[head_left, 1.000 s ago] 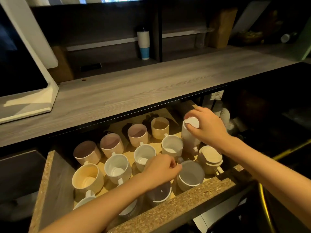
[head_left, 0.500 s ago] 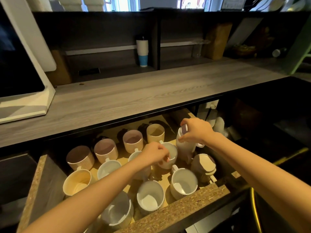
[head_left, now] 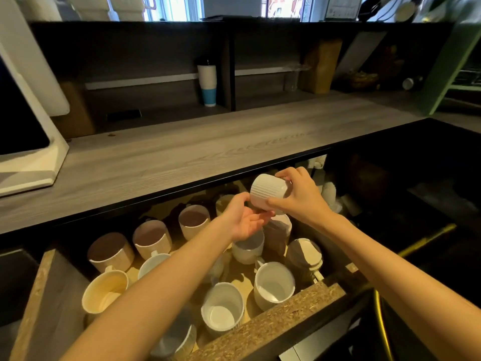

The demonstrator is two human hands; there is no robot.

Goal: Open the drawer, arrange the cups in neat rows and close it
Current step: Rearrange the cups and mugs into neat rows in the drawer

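Your right hand [head_left: 299, 198] gripped a white ribbed cup [head_left: 269, 192], thumb on the near side and fingers curled over the far end, and held it tipped on its side in the air above the back right of the open drawer [head_left: 273, 321]. Your left hand [head_left: 243, 220] was open, palm up, just beneath that cup, with the thumb touching its lower edge and the fingers spread under it; it clasped nothing of its own. Below your hands the drawer stood pulled out from under the grey wood counter [head_left: 182, 152], its raw chipboard front edge nearest you. Inside, the cups [head_left: 223, 306] stood upright in rough lines: three with dark insides along the back left, a cream one at the near left, and white ones toward the front, their handles pointing different ways. One more cup at the near right lay partly in shadow, so you could not tell how it sat. On the shelf behind the counter stood a white and blue tumbler [head_left: 207, 82], well apart from the drawer.
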